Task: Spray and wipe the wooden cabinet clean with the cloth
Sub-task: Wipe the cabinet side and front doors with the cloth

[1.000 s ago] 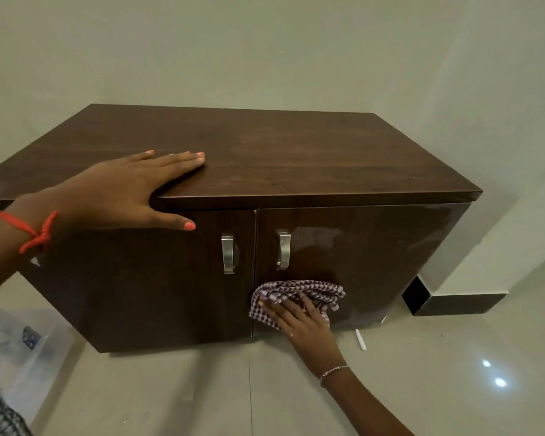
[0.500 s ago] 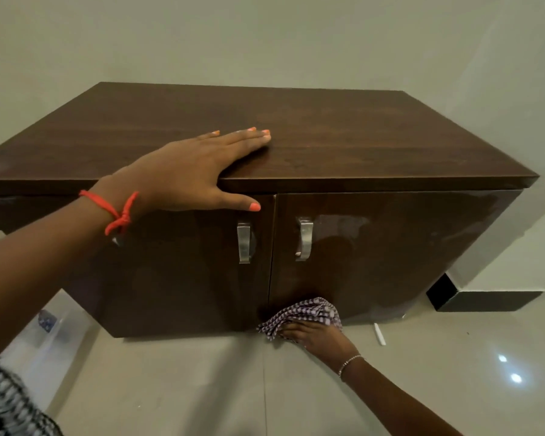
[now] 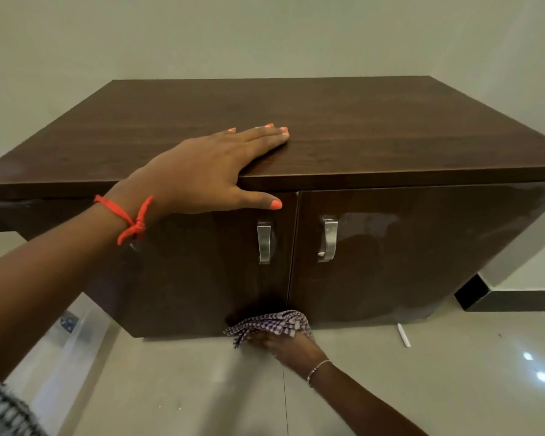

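Head view: a person crouched before a dark wooden cabinet (image 3: 359, 127) lays the left grip (image 3: 202, 171) flat on its top near the front edge, fingers straight and released, thumb hanging over the edge above the left door (image 3: 186, 278). An orange thread (image 3: 129, 220) is knotted round that wrist. Low down, the right grip (image 3: 291, 347), a thin bracelet (image 3: 318, 369) at its wrist, presses a checked cloth (image 3: 271, 324) against the bottom of the cabinet front where the two doors meet, just above the tiled floor (image 3: 422, 388); its fingers lie over the bunched fabric, pushing rather than clenching, though blurred. Two metal handles (image 3: 264, 242) flank the door gap. A small white stick (image 3: 404, 335) lies on the floor near the right door (image 3: 406, 253)
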Motion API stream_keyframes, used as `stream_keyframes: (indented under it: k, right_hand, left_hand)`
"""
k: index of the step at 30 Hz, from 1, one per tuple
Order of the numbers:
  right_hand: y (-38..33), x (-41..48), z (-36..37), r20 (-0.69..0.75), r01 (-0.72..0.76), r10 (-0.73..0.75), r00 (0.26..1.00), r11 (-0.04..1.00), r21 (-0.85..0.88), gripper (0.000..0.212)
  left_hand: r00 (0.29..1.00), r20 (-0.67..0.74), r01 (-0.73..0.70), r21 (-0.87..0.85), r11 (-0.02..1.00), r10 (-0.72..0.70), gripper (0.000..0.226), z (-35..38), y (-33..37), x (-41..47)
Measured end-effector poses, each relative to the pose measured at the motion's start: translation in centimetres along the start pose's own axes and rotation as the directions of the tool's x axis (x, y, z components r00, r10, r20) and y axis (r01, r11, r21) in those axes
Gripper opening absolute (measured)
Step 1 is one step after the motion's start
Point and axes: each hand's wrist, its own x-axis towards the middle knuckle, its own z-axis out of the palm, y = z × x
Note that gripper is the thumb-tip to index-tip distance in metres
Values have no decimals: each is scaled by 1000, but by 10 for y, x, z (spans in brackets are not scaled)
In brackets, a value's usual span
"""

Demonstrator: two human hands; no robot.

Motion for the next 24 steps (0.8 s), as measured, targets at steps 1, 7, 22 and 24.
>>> stream_keyframes:
  k: [1,7,22,24]
  right_hand:
    - [6,-7,4,22,23,-25,999,998,65,51]
    - [66,-103,8,112,-335,322,940,935,121,56]
    - [125,-121,-124,-614,-577,534,581,803,152,75]
    - [130,-126,-116,-622,-567,461,633,823,33,70]
  left_hand:
    - [1000,-1,-4,0,1000,4,89,-1,1,0]
    - [999,35,28,1,1000,-28,90,-3,5,-1]
    - [992,97,77,8,997,-77,91,-5,5,-2]
    - [991,104,87,8,996,-87,91,-5,4,-1]
